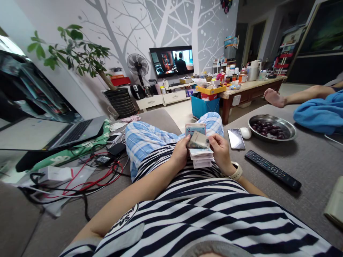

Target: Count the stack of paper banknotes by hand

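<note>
Over a striped shirt, the left hand [180, 152] and right hand [221, 151] both grip a fanned stack of cards [199, 150], pale and worn, fingers curled around its edges. Just beyond the right fingers lie a phone [236, 138] and a remote [272, 169].

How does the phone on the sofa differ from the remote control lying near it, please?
The phone is a short, wide slab with a glossy, reflective face; the remote control is long, narrow, matt black and covered in buttons. The phone lies beside a white mouse, the remote farther to the right. Both lie flat on the grey sofa, untouched by either hand.
</note>
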`<state>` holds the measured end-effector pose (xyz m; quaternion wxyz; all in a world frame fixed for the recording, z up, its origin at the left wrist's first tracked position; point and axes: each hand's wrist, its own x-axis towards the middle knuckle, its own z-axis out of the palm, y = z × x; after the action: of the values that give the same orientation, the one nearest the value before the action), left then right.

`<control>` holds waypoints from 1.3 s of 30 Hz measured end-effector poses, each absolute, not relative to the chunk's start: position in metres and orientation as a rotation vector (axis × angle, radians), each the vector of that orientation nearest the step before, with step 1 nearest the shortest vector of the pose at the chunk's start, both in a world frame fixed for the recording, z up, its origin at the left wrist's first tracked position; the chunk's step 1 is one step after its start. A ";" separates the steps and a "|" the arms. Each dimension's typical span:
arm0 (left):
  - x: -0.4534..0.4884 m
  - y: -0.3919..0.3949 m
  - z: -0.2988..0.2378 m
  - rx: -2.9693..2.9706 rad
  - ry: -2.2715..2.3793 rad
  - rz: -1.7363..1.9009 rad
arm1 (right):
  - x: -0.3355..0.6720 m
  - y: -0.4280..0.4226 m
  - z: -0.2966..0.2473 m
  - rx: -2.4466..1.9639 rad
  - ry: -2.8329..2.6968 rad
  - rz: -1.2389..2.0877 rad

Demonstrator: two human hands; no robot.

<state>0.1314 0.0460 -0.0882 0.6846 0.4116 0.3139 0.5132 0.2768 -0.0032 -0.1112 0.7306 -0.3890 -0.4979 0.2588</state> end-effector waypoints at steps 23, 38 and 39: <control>0.130 0.049 -0.091 0.966 0.689 1.141 | 0.275 -0.005 -0.112 -0.812 -1.142 0.565; 0.130 0.047 -0.087 0.983 0.696 1.146 | 0.275 -0.007 -0.111 -0.805 -1.138 0.582; 0.130 0.047 -0.086 0.982 0.698 1.148 | 0.275 -0.007 -0.111 -0.806 -1.138 0.580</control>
<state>0.1296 0.0467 -0.0862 0.6732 0.4365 0.3102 0.5100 0.2746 -0.0068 -0.1110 0.7281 -0.3658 -0.5166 0.2630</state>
